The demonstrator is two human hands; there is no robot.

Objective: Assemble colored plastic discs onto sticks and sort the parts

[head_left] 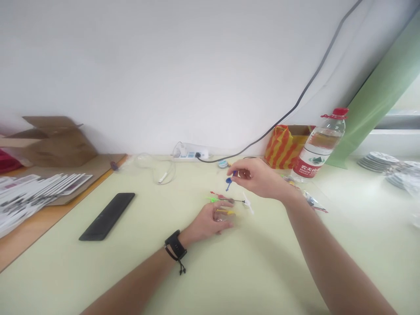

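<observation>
My right hand (259, 177) hovers above the pale green table (262, 271) and pinches a small blue plastic pick (229, 180) between thumb and fingers. My left hand (210, 221), with a black watch on the wrist, rests on the table with its fingers curled around a small clear container (226, 215) holding a yellow pick. Several more picks lie between the hands: a red one (216, 194), a green one (213, 200) and a white one (247, 203).
A black phone (107, 216) lies to the left. A water bottle (319, 146) and a striped orange bag (281, 148) stand at the back right. A power strip (190, 154) with cables sits by the wall. Printed sheets (36, 190) and a cardboard box (52, 140) are far left, plates (380, 161) far right.
</observation>
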